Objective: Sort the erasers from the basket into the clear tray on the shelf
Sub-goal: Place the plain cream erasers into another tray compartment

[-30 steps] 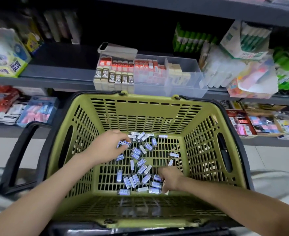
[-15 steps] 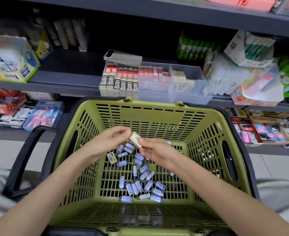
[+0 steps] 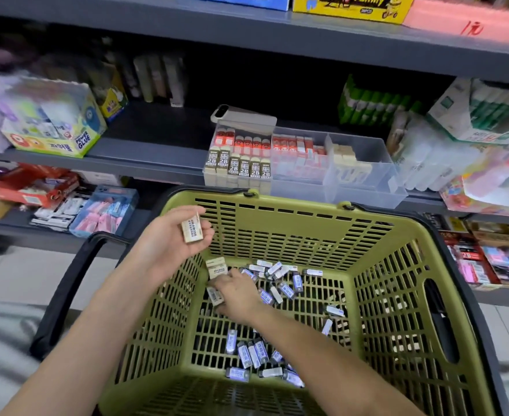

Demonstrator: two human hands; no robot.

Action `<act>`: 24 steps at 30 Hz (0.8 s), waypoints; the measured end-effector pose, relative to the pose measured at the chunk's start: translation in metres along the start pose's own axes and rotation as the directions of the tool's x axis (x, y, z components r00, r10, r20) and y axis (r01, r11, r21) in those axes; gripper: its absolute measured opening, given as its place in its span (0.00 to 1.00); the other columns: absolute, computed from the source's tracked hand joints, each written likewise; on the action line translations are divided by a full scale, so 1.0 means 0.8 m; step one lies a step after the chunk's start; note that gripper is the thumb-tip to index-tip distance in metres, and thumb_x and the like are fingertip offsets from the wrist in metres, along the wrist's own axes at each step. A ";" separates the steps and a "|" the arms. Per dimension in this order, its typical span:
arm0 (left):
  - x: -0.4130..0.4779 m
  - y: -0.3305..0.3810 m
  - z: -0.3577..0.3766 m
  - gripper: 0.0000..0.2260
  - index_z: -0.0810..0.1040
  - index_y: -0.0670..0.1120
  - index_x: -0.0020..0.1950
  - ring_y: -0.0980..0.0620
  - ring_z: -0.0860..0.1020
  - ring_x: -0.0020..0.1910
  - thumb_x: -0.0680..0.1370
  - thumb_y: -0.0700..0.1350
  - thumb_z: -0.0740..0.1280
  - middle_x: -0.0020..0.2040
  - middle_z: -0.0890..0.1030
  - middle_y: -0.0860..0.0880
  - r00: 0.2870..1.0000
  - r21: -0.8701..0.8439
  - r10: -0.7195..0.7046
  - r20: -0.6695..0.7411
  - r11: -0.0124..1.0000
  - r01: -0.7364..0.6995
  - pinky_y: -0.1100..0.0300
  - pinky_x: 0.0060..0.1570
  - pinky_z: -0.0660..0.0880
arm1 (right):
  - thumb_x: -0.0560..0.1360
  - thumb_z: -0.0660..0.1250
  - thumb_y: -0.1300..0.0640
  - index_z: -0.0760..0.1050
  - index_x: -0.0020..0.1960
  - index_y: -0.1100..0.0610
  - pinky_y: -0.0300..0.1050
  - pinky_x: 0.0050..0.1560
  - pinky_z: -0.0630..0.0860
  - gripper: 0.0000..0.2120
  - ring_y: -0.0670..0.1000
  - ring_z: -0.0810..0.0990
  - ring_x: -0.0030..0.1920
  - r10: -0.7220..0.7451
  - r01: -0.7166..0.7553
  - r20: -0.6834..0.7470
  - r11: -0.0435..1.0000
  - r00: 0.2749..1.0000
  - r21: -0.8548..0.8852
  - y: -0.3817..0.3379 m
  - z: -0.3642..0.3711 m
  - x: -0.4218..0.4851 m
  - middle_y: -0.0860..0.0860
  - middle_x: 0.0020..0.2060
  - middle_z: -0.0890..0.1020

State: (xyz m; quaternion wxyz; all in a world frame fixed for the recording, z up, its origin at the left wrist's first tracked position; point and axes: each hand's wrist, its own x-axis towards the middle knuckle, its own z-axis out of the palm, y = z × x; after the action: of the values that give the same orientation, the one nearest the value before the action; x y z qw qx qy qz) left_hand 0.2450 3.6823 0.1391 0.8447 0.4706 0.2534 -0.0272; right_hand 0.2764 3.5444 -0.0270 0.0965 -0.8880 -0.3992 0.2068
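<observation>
**One beige eraser held above the basket, two more at the fingers below**

A beige eraser (image 3: 192,228) with dark print is held in the left hand (image 3: 172,238), which is turned palm up over the far left corner of the green basket (image 3: 280,202). The fingers are curled loosely round the eraser. The hand is raised to about the level of the basket's rim, below and to the left of the clear tray (image 3: 367,193).

The right hand (image 3: 239,295) is lowered into the basket, back upward, close to the left wall. A second beige eraser (image 3: 217,268) is seen upright at its fingertips, and a third beige eraser (image 3: 215,295) lies against its thumb side. Because of blur, it cannot be told whether either is gripped or only touched.

Blue-sleeved erasers (image 3: 253,352) are scattered over the basket's slotted floor. One cluster lies by the far wall and another near the front wall, with a few singles toward the right.

The clear tray is set on the grey shelf (image 3: 145,163), just behind the basket's far rim, and is divided into compartments. The left one is packed with upright erasers marked 2B in front and red-sleeved ones behind. The middle one is filled with red-and-white ones. In the right one a few beige blocks are stacked at its left side.

A flat white case (image 3: 244,117) is laid across the tray's back left corner. A glue box (image 3: 52,130) is placed farther left on the same shelf. The basket's black handle (image 3: 67,289) is folded down at the left.
</observation>
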 end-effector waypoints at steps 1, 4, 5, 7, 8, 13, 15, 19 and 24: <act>0.000 -0.001 -0.001 0.07 0.75 0.40 0.53 0.49 0.78 0.39 0.79 0.40 0.60 0.39 0.77 0.44 1.000 -0.006 -0.019 -0.010 1.000 0.019 0.59 0.37 0.79 | 0.69 0.72 0.56 0.72 0.64 0.57 0.51 0.60 0.67 0.24 0.54 0.68 0.58 0.001 -0.002 -0.021 1.000 1.000 -0.027 0.000 0.005 0.006 0.52 0.60 0.77; 0.000 -0.005 -0.004 0.09 0.74 0.40 0.57 0.48 0.77 0.41 0.79 0.40 0.61 0.42 0.76 0.43 0.997 0.076 -0.065 -0.052 0.995 0.069 0.57 0.40 0.78 | 0.69 0.72 0.52 0.73 0.64 0.56 0.50 0.62 0.66 0.25 0.53 0.70 0.58 0.077 -0.067 -0.101 0.992 0.992 0.105 0.002 0.002 0.007 0.52 0.58 0.77; 0.001 -0.007 -0.004 0.10 0.73 0.39 0.59 0.48 0.76 0.42 0.79 0.41 0.62 0.43 0.76 0.42 0.994 0.127 -0.077 -0.074 0.988 0.086 0.57 0.41 0.77 | 0.69 0.73 0.50 0.72 0.65 0.55 0.49 0.60 0.67 0.26 0.53 0.71 0.58 0.134 -0.100 -0.127 0.965 0.983 0.242 0.002 -0.006 0.001 0.51 0.58 0.78; 0.004 -0.011 -0.003 0.11 0.73 0.40 0.60 0.49 0.76 0.41 0.80 0.42 0.62 0.43 0.76 0.43 0.987 0.257 -0.078 -0.141 0.960 0.112 0.58 0.41 0.76 | 0.68 0.75 0.51 0.72 0.64 0.54 0.45 0.58 0.70 0.27 0.49 0.74 0.56 0.265 -0.116 -0.162 0.786 0.950 0.607 0.001 -0.035 -0.015 0.49 0.56 0.79; 0.005 -0.013 -0.001 0.11 0.73 0.40 0.60 0.49 0.75 0.40 0.80 0.43 0.62 0.42 0.75 0.43 0.982 0.329 -0.066 -0.177 0.936 0.123 0.58 0.40 0.76 | 0.67 0.76 0.52 0.72 0.62 0.53 0.41 0.56 0.71 0.26 0.46 0.75 0.53 0.308 -0.069 -0.179 0.650 0.934 0.757 -0.001 -0.051 -0.024 0.47 0.53 0.79; 0.002 -0.017 0.011 0.18 0.74 0.44 0.59 0.51 0.77 0.39 0.79 0.57 0.60 0.44 0.79 0.46 0.971 0.357 -0.227 -0.074 0.903 0.238 0.58 0.37 0.77 | 0.65 0.76 0.52 0.70 0.58 0.41 0.27 0.49 0.64 0.25 0.38 0.73 0.52 0.236 0.233 -0.413 0.544 0.880 0.806 -0.026 -0.123 -0.058 0.38 0.50 0.78; 0.000 -0.016 0.012 0.17 0.77 0.43 0.57 0.52 0.77 0.38 0.79 0.55 0.61 0.41 0.80 0.48 0.966 0.281 -0.258 -0.004 0.927 0.249 0.59 0.36 0.77 | 0.66 0.76 0.52 0.71 0.58 0.40 0.27 0.52 0.66 0.25 0.40 0.73 0.54 0.109 0.292 -0.424 0.574 0.899 0.765 -0.033 -0.134 -0.056 0.41 0.53 0.78; 0.000 -0.006 0.002 0.07 0.77 0.42 0.51 0.53 0.74 0.33 0.81 0.41 0.59 0.39 0.76 0.44 0.985 -0.008 -0.007 -0.172 1.000 0.006 0.65 0.25 0.71 | 0.74 0.67 0.56 0.77 0.59 0.52 0.38 0.55 0.76 0.13 0.47 0.78 0.55 0.190 0.237 -0.269 0.174 0.944 0.956 -0.014 -0.127 -0.035 0.48 0.55 0.81; -0.001 0.010 -0.006 0.12 0.79 0.46 0.41 0.55 0.73 0.29 0.80 0.43 0.59 0.33 0.76 0.47 0.987 -0.210 0.148 -0.069 0.965 -0.159 0.69 0.21 0.65 | 0.74 0.68 0.54 0.71 0.67 0.56 0.45 0.65 0.68 0.22 0.50 0.73 0.63 0.180 -0.120 -0.123 0.914 0.976 0.388 0.017 -0.054 0.018 0.50 0.63 0.75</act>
State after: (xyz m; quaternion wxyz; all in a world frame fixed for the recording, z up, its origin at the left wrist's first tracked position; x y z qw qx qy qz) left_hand 0.2442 3.6905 0.1437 0.8831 0.3954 0.2399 0.0785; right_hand 0.3132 3.5463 0.0027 0.2804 -0.8943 -0.2735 0.2164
